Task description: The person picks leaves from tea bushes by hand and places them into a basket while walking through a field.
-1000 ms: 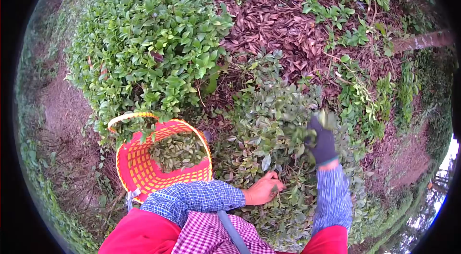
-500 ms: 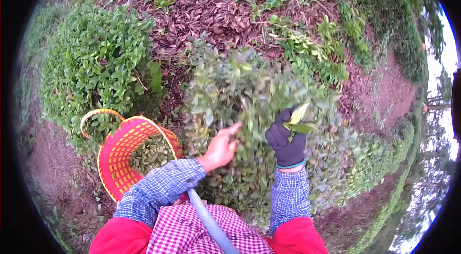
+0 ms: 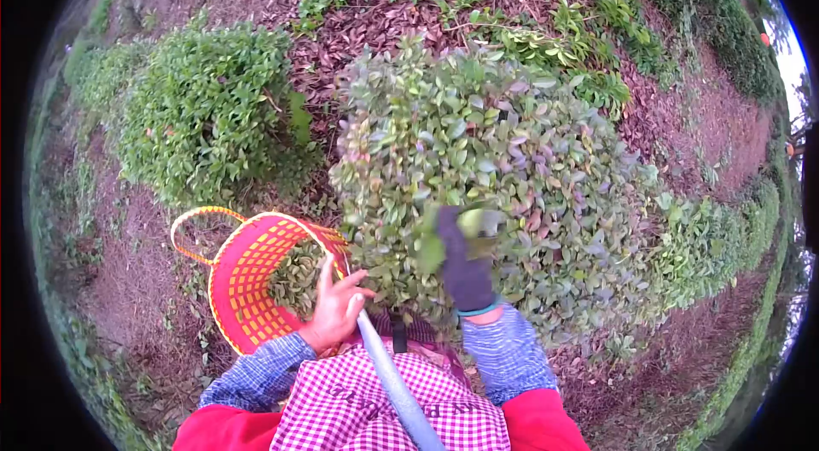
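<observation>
My left hand (image 3: 339, 310) is bare, its fingers spread, right at the near-right rim of a red and yellow woven basket (image 3: 235, 267). A grey strap (image 3: 392, 391) runs down from beside that hand. Whether the fingertips touch the rim I cannot tell. Over the front part of a trimmed tea bush (image 3: 512, 152), my right hand (image 3: 466, 267) in a dark glove is closed on green leaves (image 3: 479, 222), smeared by motion. Picked leaves (image 3: 294, 280) lie inside the basket.
A second rounded bush (image 3: 205, 118) grows to the left. Dry brown leaf litter (image 3: 409, 20) and low green plants (image 3: 554, 46) lie behind the bushes. A checked pink apron (image 3: 375, 400) covers my front. A hedge row (image 3: 725, 238) extends at the right.
My left hand has drawn back from the bush to the basket rim, fingers spreading. My right hand has moved left and slightly down with the leaves. The view has shifted.
</observation>
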Action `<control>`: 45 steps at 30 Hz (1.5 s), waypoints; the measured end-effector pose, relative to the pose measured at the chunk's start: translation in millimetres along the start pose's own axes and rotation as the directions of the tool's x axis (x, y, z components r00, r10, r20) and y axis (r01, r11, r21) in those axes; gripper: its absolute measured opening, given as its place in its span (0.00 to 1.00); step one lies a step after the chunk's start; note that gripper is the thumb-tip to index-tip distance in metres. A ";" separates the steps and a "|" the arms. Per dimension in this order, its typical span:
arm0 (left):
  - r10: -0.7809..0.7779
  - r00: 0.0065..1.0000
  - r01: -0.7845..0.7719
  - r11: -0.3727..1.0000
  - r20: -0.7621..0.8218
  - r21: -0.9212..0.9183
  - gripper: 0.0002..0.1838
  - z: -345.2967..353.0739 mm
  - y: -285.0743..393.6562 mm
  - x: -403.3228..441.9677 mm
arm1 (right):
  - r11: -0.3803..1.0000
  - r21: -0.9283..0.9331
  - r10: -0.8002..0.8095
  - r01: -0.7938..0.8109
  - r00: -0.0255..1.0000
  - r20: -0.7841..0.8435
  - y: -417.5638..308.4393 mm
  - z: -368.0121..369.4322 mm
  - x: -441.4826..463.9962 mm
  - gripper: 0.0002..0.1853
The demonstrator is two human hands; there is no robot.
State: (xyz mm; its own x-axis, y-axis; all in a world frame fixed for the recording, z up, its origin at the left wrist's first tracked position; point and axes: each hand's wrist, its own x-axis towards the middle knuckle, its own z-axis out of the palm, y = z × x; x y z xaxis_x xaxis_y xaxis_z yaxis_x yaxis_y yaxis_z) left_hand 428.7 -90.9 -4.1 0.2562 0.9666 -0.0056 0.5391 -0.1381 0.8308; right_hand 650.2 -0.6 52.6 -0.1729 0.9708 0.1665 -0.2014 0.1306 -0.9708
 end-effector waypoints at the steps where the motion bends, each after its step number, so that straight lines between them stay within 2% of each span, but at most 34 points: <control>1: 0.004 0.999 -0.004 1.000 -0.039 0.007 0.12 14.3 -1.2 -10.8 | 0.995 -0.071 -0.070 0.069 0.997 -0.013 4.8 23.6 -7.9 0.18; 2: 0.009 0.997 -0.008 1.000 -0.077 0.010 0.13 25.7 -0.8 -17.6 | 0.976 0.217 -0.019 0.002 0.997 0.076 18.3 50.5 -10.6 0.19; 3: -0.009 1.000 0.009 1.000 0.001 0.027 0.14 26.2 12.5 -19.8 | 0.875 0.473 0.031 -0.107 0.986 0.165 31.9 77.5 -13.4 0.21; 4: -0.032 0.999 0.040 0.973 0.037 -0.226 0.17 37.7 8.8 -24.3 | 0.987 0.128 0.051 -0.092 0.955 0.292 40.1 98.6 -15.1 0.22; 5: -0.041 0.999 0.045 0.971 0.021 -0.233 0.18 53.1 0.0 -35.7 | 0.976 -0.216 0.070 0.023 0.908 0.414 48.1 119.7 -16.8 0.23; 7: -0.055 0.998 0.055 0.970 0.008 -0.238 0.20 72.3 -7.7 -50.3 | 0.868 -0.497 0.248 0.029 0.840 0.482 54.3 144.7 -32.2 0.22; 8: -0.075 0.997 0.066 0.940 -0.015 -0.335 0.20 78.2 -13.0 -54.1 | 0.731 -0.594 0.017 0.336 0.861 0.508 69.8 150.0 -47.3 0.17; 10: -0.134 0.989 0.084 0.845 -0.057 -0.528 0.20 85.2 -16.6 -58.3 | 0.495 -0.650 -0.193 0.576 0.803 0.565 71.3 149.3 -57.1 0.12; 11: -0.177 0.982 0.096 0.777 -0.070 -0.622 0.21 89.7 -17.7 -64.7 | 0.627 -0.555 -0.179 0.546 0.795 0.580 75.3 139.5 -57.8 0.15; 13: -0.070 0.996 0.038 0.892 -0.054 -0.450 0.21 70.0 -4.7 -62.8 | 0.805 -0.385 -0.162 0.453 0.790 0.591 45.3 100.3 -49.6 0.16; 14: 0.071 0.997 -0.068 0.986 0.012 -0.150 0.22 46.4 5.5 -56.2 | 0.848 -0.415 -0.092 0.330 0.863 0.497 42.0 74.8 -56.7 0.15; 15: 0.078 0.997 -0.076 0.990 0.015 -0.118 0.23 41.5 0.4 -55.1 | 0.767 -0.460 -0.274 0.447 0.877 0.395 43.8 51.2 -62.3 0.15; 17: 0.083 0.996 -0.084 0.991 -0.011 -0.100 0.25 34.6 -7.4 -55.0 | 0.824 -0.533 -0.086 0.193 0.972 0.219 17.0 1.9 -71.7 0.14; 18: 0.096 0.995 -0.099 0.989 -0.028 -0.110 0.26 30.5 -10.1 -55.2 | 0.828 -0.560 0.012 0.000 1.000 0.019 18.8 -20.8 -75.5 0.13; 20: 0.108 0.994 -0.106 0.988 0.013 -0.109 0.32 25.4 -16.5 -60.5 | 0.864 -0.435 0.109 -0.253 0.938 -0.329 16.2 -54.3 -74.4 0.13; 21: 0.148 0.988 -0.144 0.984 0.035 -0.100 0.31 24.2 -19.3 -60.9 | 0.905 -0.308 0.127 -0.293 0.877 -0.463 11.6 -63.4 -64.1 0.13; 22: 0.149 0.988 -0.145 0.984 0.040 -0.104 0.31 23.1 -19.4 -62.3 | 0.903 -0.309 0.128 -0.298 0.874 -0.468 3.5 -62.6 -53.8 0.13; 24: 0.215 0.971 -0.205 0.974 0.105 -0.098 0.34 20.6 -17.8 -63.0 | 0.578 -0.758 0.034 -0.302 0.937 -0.347 -14.5 -60.3 -29.5 0.19; 25: 0.234 0.957 -0.216 0.970 0.170 -0.115 0.34 19.3 -20.6 -61.4 | 0.578 -0.758 0.034 -0.303 0.936 -0.349 -10.3 -59.8 -20.1 0.19; 26: 0.233 0.950 -0.230 0.972 0.207 -0.042 0.29 21.4 -21.3 -60.3 | 0.458 -0.864 -0.012 -0.209 0.970 -0.241 -1.9 -58.4 -12.1 0.22; 27: 0.245 0.951 -0.239 0.970 0.189 -0.053 0.25 22.7 -17.4 -57.9 | 0.324 -0.940 -0.041 -0.104 0.991 -0.124 5.1 -56.7 -6.3 0.25; 28: 0.256 0.951 -0.249 0.966 0.171 -0.064 0.21 23.5 -13.3 -54.7 | 0.324 -0.940 -0.043 -0.104 0.991 -0.125 9.2 -54.4 -1.8 0.25; 29: 0.257 0.951 -0.249 0.966 0.171 -0.063 0.21 26.0 -13.7 -51.9 | 0.289 -0.957 -0.068 -0.034 0.996 -0.055 13.5 -51.7 1.7 0.24; 30: 0.282 0.938 -0.279 0.959 0.204 -0.043 0.15 29.6 -16.2 -49.9 | 0.251 -0.967 -0.088 0.036 0.996 0.014 18.5 -48.8 3.5 0.23; 31: 0.304 0.922 -0.307 0.951 0.240 -0.027 0.10 32.3 -17.8 -49.9 | 0.252 -0.967 -0.085 0.034 0.996 0.013 24.1 -46.3 3.8 0.23; 33: 0.313 0.926 -0.312 0.949 0.209 -0.040 0.08 36.0 -17.9 -49.4 | 0.164 -0.982 -0.128 0.095 0.989 0.075 35.2 -42.6 5.6 0.18; 34: 0.325 0.930 -0.321 0.946 0.174 -0.052 0.07 36.4 -17.6 -48.0 | 0.162 -0.982 -0.131 0.097 0.989 0.076 39.8 -42.0 5.6 0.18; 36: 0.356 0.919 -0.348 0.934 0.168 -0.077 0.07 34.9 -17.2 -44.9 | 0.441 -0.895 -0.103 0.069 0.994 0.026 44.4 -42.2 -0.9 0.13; 37: 0.358 0.921 -0.343 0.932 0.154 -0.115 0.06 34.8 -19.0 -43.3 | 0.579 -0.805 0.071 -0.133 0.991 -0.112 30.6 -33.0 -8.4 0.12; 39: 0.333 0.939 -0.321 0.938 0.084 -0.131 0.05 33.3 -18.6 -41.6 | 0.746 -0.633 -0.185 0.207 0.978 0.102 -7.4 -4.0 -33.6 0.09; 41: 0.252 0.966 -0.244 0.961 0.049 -0.131 0.04 33.4 -19.7 -47.8 | 0.891 -0.419 -0.127 0.172 0.983 0.133 -46.7 34.1 -62.2 0.05; 42: 0.237 0.971 -0.234 0.963 0.013 -0.135 0.04 35.6 -22.3 -41.9 | 0.884 -0.430 -0.144 0.182 0.982 0.118 -45.8 28.9 -69.5 0.05; 44: 0.206 0.974 -0.211 0.976 -0.095 -0.052 0.04 32.7 -14.0 -39.5 | 0.851 -0.524 0.005 0.028 0.998 0.060 -25.8 10.2 -82.1 0.03; 45: 0.206 0.970 -0.211 0.977 -0.130 -0.031 0.04 31.3 -12.6 -38.0 | 0.834 -0.522 -0.246 0.176 0.967 -0.066 -0.7 -11.8 -96.7 0.04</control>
State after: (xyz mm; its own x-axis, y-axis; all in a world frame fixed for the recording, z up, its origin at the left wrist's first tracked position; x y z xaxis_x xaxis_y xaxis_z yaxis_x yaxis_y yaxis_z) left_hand 437.3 -132.7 -31.8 0.2550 0.9372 0.2380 0.4474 -0.3325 0.8302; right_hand 678.4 -92.2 35.1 -0.0540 0.9201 0.3879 0.3051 0.3851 -0.8710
